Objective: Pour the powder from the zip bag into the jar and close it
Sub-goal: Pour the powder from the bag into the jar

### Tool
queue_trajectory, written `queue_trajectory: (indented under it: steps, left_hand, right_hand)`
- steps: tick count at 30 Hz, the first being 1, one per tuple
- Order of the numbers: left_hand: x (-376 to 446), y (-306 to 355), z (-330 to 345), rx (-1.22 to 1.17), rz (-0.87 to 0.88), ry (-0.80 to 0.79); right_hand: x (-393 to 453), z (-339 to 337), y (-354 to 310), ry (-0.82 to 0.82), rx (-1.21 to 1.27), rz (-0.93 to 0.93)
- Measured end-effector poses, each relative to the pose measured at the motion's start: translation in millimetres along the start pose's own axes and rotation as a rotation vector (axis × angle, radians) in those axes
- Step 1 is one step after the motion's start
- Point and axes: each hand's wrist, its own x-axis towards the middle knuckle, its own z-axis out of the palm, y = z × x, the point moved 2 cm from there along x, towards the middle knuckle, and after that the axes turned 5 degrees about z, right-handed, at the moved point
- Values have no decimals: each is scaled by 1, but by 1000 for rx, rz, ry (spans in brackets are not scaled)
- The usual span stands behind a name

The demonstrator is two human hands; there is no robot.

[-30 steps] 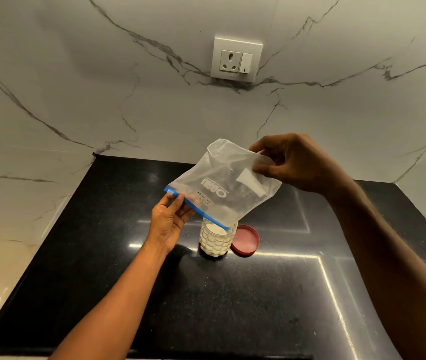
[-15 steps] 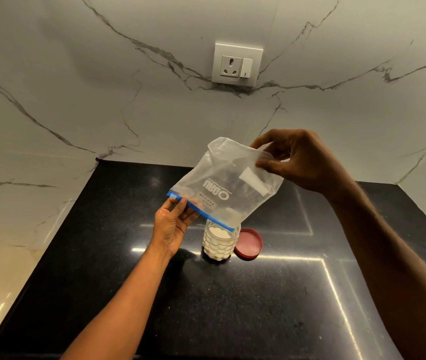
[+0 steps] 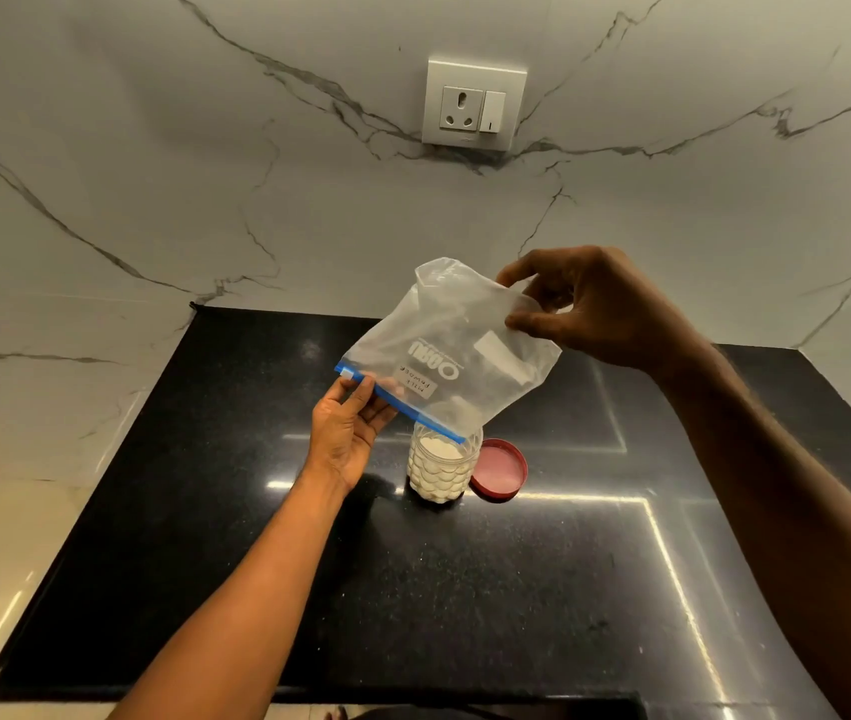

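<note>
- Zip bag [image 3: 457,350] hangs tilted over the jar [image 3: 441,467], blue zip edge [image 3: 400,402] lowest, its right end just over the jar mouth.
- My left hand [image 3: 348,433] pinches the zip edge near its left end, fingers clamped on the strip. My right hand [image 3: 587,306] pinches the bag's raised far corner between thumb and fingertips.
- Jar stands on the black table [image 3: 517,589], nearly full of white powder; red lid [image 3: 499,470] lies just right of it, touching or nearly so.
- Bag looks almost empty; I judge the pour to be at its tail end.
- To do it well: keep the zip mouth right over the jar opening, lift the far corner higher, shake lightly so remnants slide down, not past the rim. Then lid on.
- Against the frames before: bag and both hands sit much as they did; grips unchanged; only the view has shifted a little.
</note>
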Motion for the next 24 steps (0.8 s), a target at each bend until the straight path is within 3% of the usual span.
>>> queue_trajectory:
  steps: [13,24]
  left_hand:
    - [3,4,-4,-3,-6,10]
    - [-1,4,-5,-2,22,19]
  right_hand:
    - [1,1,0,67,67,10]
    - [-5,8,9,-5,126,81]
